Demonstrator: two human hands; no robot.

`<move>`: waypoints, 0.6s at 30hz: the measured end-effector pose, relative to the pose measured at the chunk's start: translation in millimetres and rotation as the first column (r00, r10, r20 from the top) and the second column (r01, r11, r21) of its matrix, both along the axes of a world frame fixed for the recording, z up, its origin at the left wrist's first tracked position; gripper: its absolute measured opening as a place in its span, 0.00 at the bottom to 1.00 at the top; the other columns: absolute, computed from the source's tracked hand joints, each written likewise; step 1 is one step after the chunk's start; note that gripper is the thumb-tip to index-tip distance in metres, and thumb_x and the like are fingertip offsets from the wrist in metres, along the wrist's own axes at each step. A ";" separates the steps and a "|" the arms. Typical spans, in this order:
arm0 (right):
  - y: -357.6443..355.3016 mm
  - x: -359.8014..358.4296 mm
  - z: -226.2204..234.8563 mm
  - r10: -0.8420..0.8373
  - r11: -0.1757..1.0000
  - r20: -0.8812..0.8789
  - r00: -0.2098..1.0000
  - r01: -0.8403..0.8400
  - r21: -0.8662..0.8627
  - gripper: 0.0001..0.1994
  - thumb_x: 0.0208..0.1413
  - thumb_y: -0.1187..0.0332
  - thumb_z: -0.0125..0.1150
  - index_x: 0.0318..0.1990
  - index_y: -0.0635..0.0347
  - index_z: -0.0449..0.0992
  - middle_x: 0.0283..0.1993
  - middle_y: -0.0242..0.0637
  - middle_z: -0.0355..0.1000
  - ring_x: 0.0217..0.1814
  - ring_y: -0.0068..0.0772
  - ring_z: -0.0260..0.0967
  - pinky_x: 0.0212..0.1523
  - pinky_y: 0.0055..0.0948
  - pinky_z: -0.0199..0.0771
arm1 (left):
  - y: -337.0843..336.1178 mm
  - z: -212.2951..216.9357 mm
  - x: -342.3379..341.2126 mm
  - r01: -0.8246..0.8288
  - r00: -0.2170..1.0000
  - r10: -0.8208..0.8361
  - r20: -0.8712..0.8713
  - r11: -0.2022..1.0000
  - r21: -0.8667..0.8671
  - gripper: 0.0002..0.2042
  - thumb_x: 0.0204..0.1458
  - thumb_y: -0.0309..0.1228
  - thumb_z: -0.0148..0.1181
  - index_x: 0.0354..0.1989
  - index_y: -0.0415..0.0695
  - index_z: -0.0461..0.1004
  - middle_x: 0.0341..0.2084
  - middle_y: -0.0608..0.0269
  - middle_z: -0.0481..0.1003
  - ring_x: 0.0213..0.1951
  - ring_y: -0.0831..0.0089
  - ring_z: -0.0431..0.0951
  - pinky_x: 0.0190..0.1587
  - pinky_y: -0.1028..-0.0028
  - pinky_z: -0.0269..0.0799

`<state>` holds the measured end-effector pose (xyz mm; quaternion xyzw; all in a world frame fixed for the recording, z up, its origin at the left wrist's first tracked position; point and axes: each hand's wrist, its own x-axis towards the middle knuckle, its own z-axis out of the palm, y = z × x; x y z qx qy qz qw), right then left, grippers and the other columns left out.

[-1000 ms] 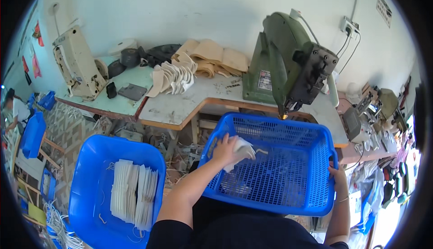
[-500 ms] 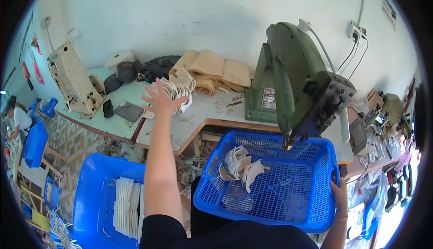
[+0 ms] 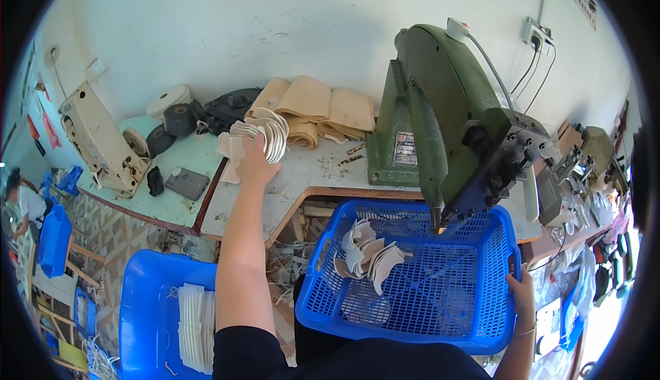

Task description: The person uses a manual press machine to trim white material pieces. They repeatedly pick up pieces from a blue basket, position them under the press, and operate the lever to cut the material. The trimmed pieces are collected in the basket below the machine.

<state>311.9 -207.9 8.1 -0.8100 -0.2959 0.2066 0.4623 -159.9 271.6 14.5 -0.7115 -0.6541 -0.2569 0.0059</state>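
My left hand reaches to the table and closes on a stack of curved off-white pieces; they look like stiff shoe parts, and some are hidden behind the fingers. A blue perforated plastic basket is in front of me, below the head of a green machine. My right hand grips the basket's right rim. Inside the basket, toward its left side, a few similar curved pieces lie in a loose pile.
Left of my arm, a solid blue bin holds bundled white strips. Folded tan sheets lie against the wall, beside dark rolls. A cream sewing machine rests at the table's left. Another person is far left.
My left hand, spread above the stack before, has come down and closed on the curved pieces. The right hand still grips the basket. The view has shifted slightly.
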 end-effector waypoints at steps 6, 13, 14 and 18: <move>2.4 -7.7 7.6 -0.005 1.000 0.016 1.000 0.005 -0.011 0.18 0.48 0.72 0.58 0.47 0.67 0.67 0.26 0.27 0.65 0.24 0.16 0.61 0.25 0.17 0.62 | 30.0 -27.3 -13.6 0.157 0.983 -0.131 -0.128 0.963 0.218 0.31 0.37 0.24 0.58 0.55 0.45 0.58 0.57 0.50 0.60 0.32 0.48 0.75 0.34 0.60 0.73; 2.6 1.8 -4.3 -0.001 1.000 0.119 0.993 0.000 0.009 0.18 0.47 0.72 0.58 0.47 0.67 0.67 0.26 0.26 0.64 0.25 0.16 0.60 0.26 0.17 0.61 | -21.5 -4.4 -35.0 0.300 0.953 -0.267 -0.144 0.902 0.312 0.29 0.37 0.22 0.58 0.54 0.44 0.61 0.59 0.56 0.59 0.37 0.52 0.75 0.37 0.62 0.72; 5.1 -3.9 1.5 0.001 1.000 0.119 0.993 0.000 -0.007 0.18 0.48 0.71 0.58 0.47 0.68 0.67 0.26 0.25 0.63 0.26 0.15 0.59 0.27 0.17 0.60 | -35.9 3.7 -37.6 0.325 0.945 -0.290 -0.152 0.888 0.324 0.29 0.37 0.22 0.58 0.54 0.44 0.61 0.59 0.57 0.59 0.39 0.53 0.74 0.38 0.62 0.72; -0.3 -8.3 7.9 0.003 0.999 0.139 0.990 0.003 -0.045 0.17 0.46 0.71 0.59 0.45 0.67 0.70 0.31 0.33 0.70 0.32 0.22 0.65 0.35 0.24 0.66 | -112.2 36.7 -20.9 0.475 0.878 -0.452 -0.158 0.788 0.391 0.29 0.36 0.20 0.58 0.53 0.44 0.62 0.59 0.58 0.60 0.47 0.52 0.71 0.44 0.64 0.71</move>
